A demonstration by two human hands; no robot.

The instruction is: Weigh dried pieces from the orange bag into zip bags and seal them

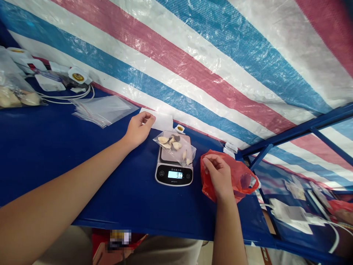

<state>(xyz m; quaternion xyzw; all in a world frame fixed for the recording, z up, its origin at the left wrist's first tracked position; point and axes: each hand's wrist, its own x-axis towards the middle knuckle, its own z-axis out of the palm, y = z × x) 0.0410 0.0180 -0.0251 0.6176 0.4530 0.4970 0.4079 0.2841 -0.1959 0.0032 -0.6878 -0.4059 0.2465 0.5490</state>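
A digital kitchen scale (174,176) with a lit display, reading about 9.1, stands on the blue table. On its pan lies a clear plastic bag (188,150) with several dried slices (177,145), pale with some dark edges. My left hand (140,128) is left of the scale, over the edge of a white paper sheet (162,120); its fingers are curled together, and what they hold, if anything, is hidden. To the right, my right hand (218,172) is at a red plastic bag (238,169). Its thumb and fingers are pinched, and anything between them is hidden.
Flat clear zip bags (107,110) lie stacked at the back left. Beyond them are a white cable (79,97), a white lamp holder (78,75) and a filled clear bag (16,94). A striped tarp (176,66) closes the back; a blue metal frame (286,129) stands right.
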